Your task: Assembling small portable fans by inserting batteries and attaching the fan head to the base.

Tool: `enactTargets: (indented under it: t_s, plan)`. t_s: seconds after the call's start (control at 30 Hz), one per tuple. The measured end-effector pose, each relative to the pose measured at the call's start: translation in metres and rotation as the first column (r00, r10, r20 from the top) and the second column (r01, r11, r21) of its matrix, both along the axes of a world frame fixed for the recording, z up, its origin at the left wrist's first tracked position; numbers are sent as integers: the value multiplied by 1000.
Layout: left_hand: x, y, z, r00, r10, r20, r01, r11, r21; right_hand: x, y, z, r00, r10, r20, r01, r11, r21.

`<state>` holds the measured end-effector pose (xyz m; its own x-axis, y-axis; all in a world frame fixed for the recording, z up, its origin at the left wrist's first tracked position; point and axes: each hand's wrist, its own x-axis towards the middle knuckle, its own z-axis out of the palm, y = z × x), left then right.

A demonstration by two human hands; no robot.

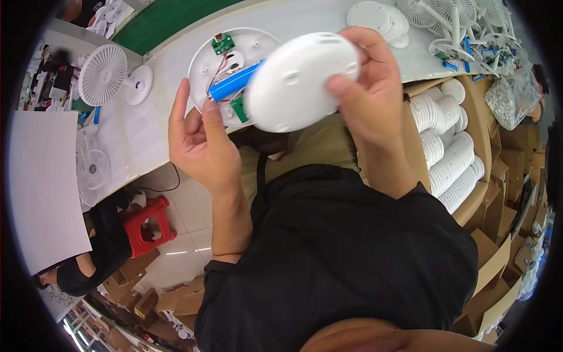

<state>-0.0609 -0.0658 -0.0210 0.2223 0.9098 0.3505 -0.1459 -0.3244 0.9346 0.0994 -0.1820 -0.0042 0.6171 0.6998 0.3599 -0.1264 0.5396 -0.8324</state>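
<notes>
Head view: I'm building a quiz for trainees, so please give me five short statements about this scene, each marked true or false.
1. The right hand holds a white disc. True.
2. The stool is green. False: the stool is red.
3. A blue cylinder lies across the white shell. True.
4. The cardboard box of discs stands on the person's left. False: the cardboard box is on the right.
5. A white fan is left of the shell. True.

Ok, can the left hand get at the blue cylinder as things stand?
Probably yes: the left hand is beside the exposed end of the blue cylinder; the white disc in the right hand overlaps only the other end here.
</notes>
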Motion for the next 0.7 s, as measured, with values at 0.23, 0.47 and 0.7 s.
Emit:
enactTargets:
  t_s: [0.23, 0.47, 0.7]
  plan:
    - [-1, -8, -13, 1000, 1, 31, -3, 998, 58, -24, 39, -8, 985, -64, 158, 80, 992, -94]
    - [-15, -15, -20, 985, -107, 133, 114, 993, -42, -39, 33, -6, 993, 2, 122, 23, 979, -204]
    - [-29, -31, -16, 981, -135, -138, 132, 991, -33, -44, 33, -14, 885, -88, 457, 178, 972, -157]
